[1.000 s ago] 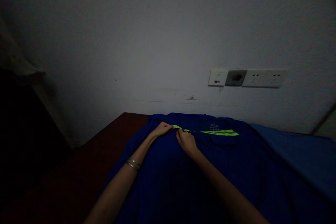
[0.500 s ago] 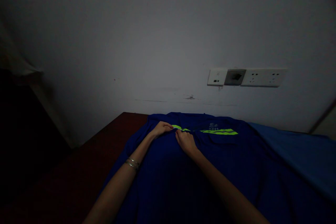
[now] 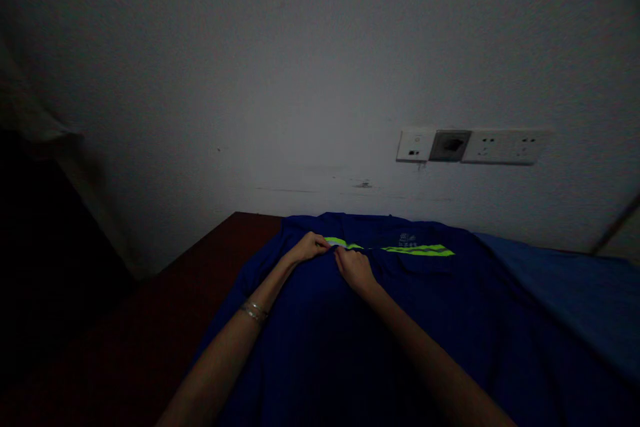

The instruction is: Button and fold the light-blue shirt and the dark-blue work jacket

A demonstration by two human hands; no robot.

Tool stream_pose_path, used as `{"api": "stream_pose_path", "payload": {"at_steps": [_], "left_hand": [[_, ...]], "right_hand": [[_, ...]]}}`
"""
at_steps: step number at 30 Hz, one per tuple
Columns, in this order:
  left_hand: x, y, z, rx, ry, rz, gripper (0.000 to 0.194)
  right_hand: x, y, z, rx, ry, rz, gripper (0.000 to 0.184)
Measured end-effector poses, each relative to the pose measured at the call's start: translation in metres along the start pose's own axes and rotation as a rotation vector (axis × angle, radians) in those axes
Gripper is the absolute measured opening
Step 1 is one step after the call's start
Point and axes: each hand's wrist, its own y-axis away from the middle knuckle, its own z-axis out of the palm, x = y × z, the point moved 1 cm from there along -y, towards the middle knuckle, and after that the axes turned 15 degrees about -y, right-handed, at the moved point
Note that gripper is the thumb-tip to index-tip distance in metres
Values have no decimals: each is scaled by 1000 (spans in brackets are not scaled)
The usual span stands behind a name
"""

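A dark blue work jacket [image 3: 310, 320] lies spread over a reddish-brown table, with a yellow-green reflective strip [image 3: 425, 251] across its chest and pale printing above the strip. My left hand [image 3: 309, 247], with bracelets at its wrist, pinches the jacket's cloth beside the left part of the strip. Close against it, my right hand [image 3: 356, 269] has its fingers curled on the same front seam. The two sets of fingertips nearly meet. Whatever small fastening may lie between them is too dark and hidden to make out.
The reddish-brown tabletop [image 3: 200, 280] shows at the left. A lighter blue cloth [image 3: 575, 287] lies to the right of the jacket. Behind stands a pale wall [image 3: 300, 80] with a row of sockets [image 3: 465, 147]. The light is dim.
My left fingers have drawn in slightly into a tighter pinch on the cloth. My right hand and the jacket have hardly moved.
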Motion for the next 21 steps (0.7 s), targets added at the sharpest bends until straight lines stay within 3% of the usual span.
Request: {"api": "stream_pose_path", "payload": {"at_steps": [12,17,21], "left_hand": [[0,0,3,67,-130,43,14],[0,2,4,83,-149,65,13],[1,2,4,80,-182,78,12]], "right_hand": [[3,0,-5,44,-3,-58,30],[9,-1,-24,194,-62,-231,25],[13,-6,-21,271,-87,-376,28]]}}
